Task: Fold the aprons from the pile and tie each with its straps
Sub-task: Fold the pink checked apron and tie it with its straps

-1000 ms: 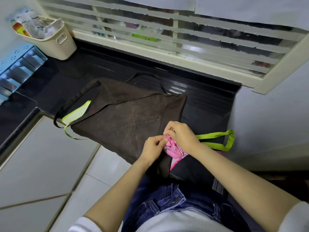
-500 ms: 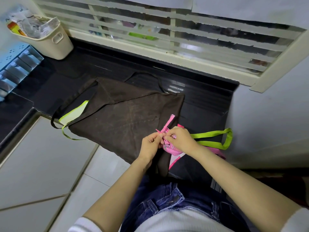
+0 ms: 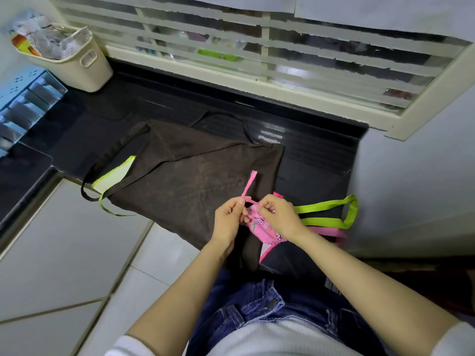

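Pink cloth, tightly bundled: the apron roll [image 3: 259, 226] sits over the near right corner of the brown apron [image 3: 185, 181], between both hands. Its long axis slants from the fingertips down toward the person's right forearm; the far end is mostly covered by fingers. The pink strap [image 3: 248, 185] rises from the roll, its frayed free end pointing away toward the window.

Left hand [image 3: 228, 219]: thumb and forefinger pinch the strap low down, other fingers curled. Right hand [image 3: 279, 214]: fingers curled over the roll's top, gripping it; whether it also pinches a strap end cannot be made out. Any knot is hidden between the hands.

A lime-green strap loop [image 3: 334, 214] lies right of the brown apron on the black table [image 3: 102, 119]. Blurred pink fabric shows beneath that loop. The brown apron's near edge hangs off the table.
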Available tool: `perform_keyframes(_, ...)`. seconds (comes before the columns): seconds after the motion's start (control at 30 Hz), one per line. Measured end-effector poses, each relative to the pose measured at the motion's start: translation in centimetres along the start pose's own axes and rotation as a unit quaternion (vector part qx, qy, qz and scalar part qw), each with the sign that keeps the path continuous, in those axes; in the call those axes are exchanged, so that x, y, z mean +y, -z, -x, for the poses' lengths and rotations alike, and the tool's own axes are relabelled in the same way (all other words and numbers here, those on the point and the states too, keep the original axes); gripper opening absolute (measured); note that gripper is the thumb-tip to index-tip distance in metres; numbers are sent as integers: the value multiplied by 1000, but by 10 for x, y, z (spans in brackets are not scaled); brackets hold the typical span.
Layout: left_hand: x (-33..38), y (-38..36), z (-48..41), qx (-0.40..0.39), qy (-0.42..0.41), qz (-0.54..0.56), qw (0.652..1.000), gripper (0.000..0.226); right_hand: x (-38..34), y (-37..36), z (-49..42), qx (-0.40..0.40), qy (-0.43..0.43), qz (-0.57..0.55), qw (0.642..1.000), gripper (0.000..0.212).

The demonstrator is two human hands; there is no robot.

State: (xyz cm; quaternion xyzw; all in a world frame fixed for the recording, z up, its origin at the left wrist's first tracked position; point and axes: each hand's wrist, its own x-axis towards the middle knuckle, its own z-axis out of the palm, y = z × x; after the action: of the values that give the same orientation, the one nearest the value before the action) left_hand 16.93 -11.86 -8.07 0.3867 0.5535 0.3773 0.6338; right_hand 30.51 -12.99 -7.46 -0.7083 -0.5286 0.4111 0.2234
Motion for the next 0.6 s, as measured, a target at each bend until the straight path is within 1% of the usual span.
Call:
perform_keyframes(0.13,1,-5,-1,-6,-31,-35,999,28,7,-8,5,49,-42,-43,997,12)
perform_keyframes(0.23,-5,-6,0,-11,-30,-54,998,31,8,-11,6,79,-54,-41,995,9)
perform_keyframes(0.37,-10,-2,-2,-26,-27,-98,995,32,4,-14,2,85,-75,-30,993,9)
perform_keyframes(0.43,-9,0,-3,-32,-22,-118,992,30,1,-11,-1,73,-57,-27,995,8)
perform_keyframes(0.5,-7,0,-3,-45,-23,-145,988,29,-1,-5,-2,47,-14,-16,999,10)
perform_keyframes(0.6,-4,-2,-1,-59,-11,-129,990,27,0,2,-8,16,33,54,998,9)
